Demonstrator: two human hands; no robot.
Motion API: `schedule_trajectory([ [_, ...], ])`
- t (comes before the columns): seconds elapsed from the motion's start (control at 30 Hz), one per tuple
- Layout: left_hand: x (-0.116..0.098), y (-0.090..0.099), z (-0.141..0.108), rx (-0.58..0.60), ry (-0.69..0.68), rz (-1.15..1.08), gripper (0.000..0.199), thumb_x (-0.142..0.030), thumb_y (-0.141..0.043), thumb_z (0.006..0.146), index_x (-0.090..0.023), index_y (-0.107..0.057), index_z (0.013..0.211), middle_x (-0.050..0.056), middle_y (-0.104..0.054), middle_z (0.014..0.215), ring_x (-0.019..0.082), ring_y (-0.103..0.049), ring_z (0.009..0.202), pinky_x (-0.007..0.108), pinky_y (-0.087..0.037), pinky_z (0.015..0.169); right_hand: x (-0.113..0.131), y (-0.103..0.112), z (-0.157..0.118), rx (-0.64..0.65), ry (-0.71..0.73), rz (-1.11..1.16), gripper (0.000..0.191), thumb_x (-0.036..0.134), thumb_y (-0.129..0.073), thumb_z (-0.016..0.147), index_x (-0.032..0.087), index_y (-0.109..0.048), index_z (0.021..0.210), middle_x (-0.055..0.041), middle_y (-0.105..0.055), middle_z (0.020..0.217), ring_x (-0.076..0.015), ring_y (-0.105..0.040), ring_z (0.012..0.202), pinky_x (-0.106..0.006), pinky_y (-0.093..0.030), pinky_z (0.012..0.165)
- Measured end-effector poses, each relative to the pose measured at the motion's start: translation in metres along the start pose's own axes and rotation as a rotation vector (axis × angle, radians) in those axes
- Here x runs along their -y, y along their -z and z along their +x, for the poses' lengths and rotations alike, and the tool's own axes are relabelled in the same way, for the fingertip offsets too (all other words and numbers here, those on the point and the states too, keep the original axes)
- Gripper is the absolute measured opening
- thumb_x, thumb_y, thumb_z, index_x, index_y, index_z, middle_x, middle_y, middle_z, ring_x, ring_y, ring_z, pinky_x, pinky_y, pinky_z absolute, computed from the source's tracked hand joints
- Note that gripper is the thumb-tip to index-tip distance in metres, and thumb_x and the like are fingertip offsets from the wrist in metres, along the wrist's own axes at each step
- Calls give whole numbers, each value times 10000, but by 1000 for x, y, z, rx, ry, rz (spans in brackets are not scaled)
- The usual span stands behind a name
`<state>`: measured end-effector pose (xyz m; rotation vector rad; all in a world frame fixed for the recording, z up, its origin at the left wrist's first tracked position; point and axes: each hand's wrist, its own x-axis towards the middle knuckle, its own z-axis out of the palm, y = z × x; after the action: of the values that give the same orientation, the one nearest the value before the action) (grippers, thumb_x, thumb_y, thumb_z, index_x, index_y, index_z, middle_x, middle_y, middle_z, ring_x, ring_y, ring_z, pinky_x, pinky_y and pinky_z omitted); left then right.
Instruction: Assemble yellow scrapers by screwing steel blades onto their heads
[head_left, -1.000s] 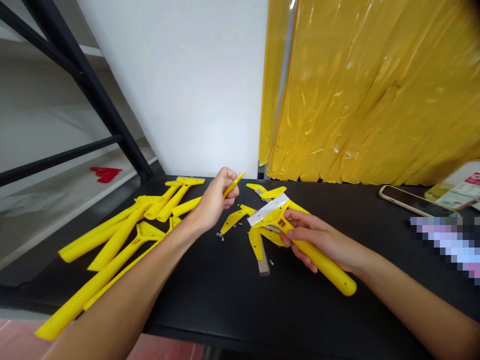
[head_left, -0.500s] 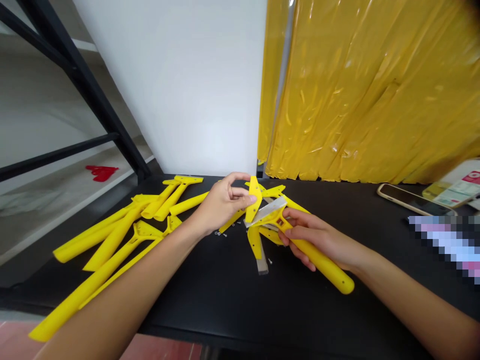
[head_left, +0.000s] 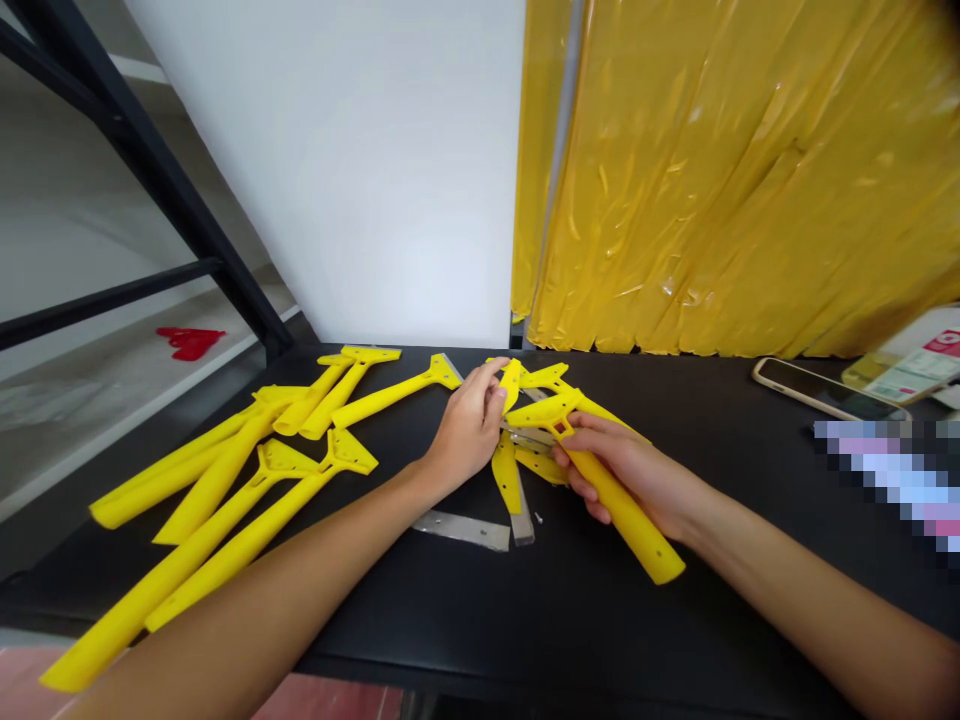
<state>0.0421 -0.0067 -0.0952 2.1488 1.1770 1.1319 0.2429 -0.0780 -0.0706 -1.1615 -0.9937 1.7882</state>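
My right hand (head_left: 600,450) is wrapped round a yellow scraper handle (head_left: 615,500), its wide head pointing up and to the left. No blade shows on that head. My left hand (head_left: 469,425) is closed, with a small yellow cover plate (head_left: 511,383) pinched at its fingertips, just left of the scraper head. A flat metal blade (head_left: 465,528) with holes lies on the black table below my left wrist. Between and under the hands sit more yellow plates (head_left: 507,475) and blades (head_left: 523,520), partly hidden. A small screw (head_left: 538,517) lies beside them.
Several yellow scrapers (head_left: 225,540) lie on the table at the left, and one more scraper (head_left: 390,395) lies behind my left arm. On the right are a phone (head_left: 825,390) and a labelled container (head_left: 915,360). A black frame (head_left: 172,200) rises at the left.
The blade at the scraper head no longer shows there, and one now lies on the table below my left hand. My left hand has lowered slightly with the yellow plate.
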Motion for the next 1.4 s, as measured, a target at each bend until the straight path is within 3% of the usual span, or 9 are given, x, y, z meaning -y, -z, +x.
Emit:
schedule_trajectory([
  [0.1,-4,6,4,-28,-9,-99,408,-268,-481,1007,-171,-523,1401,72,-635,1035,180,-593,878,332,-490,856,0,-2,-3,-3,74,-20,224,358,-687,876,228,-512,926,36,-577,776,-78,-480,451,-205,-426,323],
  [0.23,-17,19,10,-50,198,-471,489,-289,-684,879,-135,-568,1328,37,-649,942,142,-609,754,266,-519,673,1,-2,-3,-35,143,43,245,363,-709,875,224,-510,908,25,-604,795,-94,-519,502,-212,-452,351],
  [0.5,-47,11,-7,180,261,-705,479,-234,-799,765,-169,-592,1192,40,-717,923,178,-683,832,335,-598,754,9,1,-2,-59,203,171,332,367,-822,804,199,-540,854,88,-473,563,-31,-350,412,-142,-330,349],
  [0.63,-55,10,-12,188,165,-619,317,-265,-780,796,-205,-560,1016,28,-714,892,174,-693,826,330,-580,777,8,2,-5,-70,186,76,353,430,-820,796,196,-556,774,82,-470,486,-42,-358,358,-177,-321,340],
  [0.73,-59,38,-8,250,93,-354,251,-296,-730,848,-227,-551,1010,23,-719,921,180,-691,862,307,-545,765,10,5,-4,-101,189,75,410,429,-817,795,197,-504,668,71,-466,466,-51,-386,357,-189,-321,349],
  [0.9,-60,93,-16,861,79,361,132,-335,-792,773,-280,-746,884,9,-700,792,204,-643,697,291,-437,581,14,14,0,-110,180,62,390,410,-788,824,191,-508,665,65,-467,467,-55,-407,364,-191,-316,367],
  [1.1,-75,76,-89,628,-13,506,240,-373,-641,897,-280,-783,1067,109,-752,1068,313,-706,935,416,-519,792,16,19,0,-104,194,54,365,394,-788,823,188,-524,677,63,-478,489,-55,-406,368,-193,-321,371],
  [1.2,-70,67,-140,514,-129,566,639,-562,-760,765,-296,-686,1341,134,-675,1352,416,-635,1183,505,-523,911,16,18,0,-105,193,77,329,375,-784,829,171,-573,680,57,-476,487,-51,-393,385,-185,-332,370],
  [1.4,-43,68,-203,252,-478,612,475,-221,-516,955,-328,-602,1410,13,-737,1266,223,-696,1094,345,-515,957,16,16,-1,-89,207,83,302,372,-771,830,159,-618,679,41,-490,475,-61,-403,381,-193,-326,363],
])
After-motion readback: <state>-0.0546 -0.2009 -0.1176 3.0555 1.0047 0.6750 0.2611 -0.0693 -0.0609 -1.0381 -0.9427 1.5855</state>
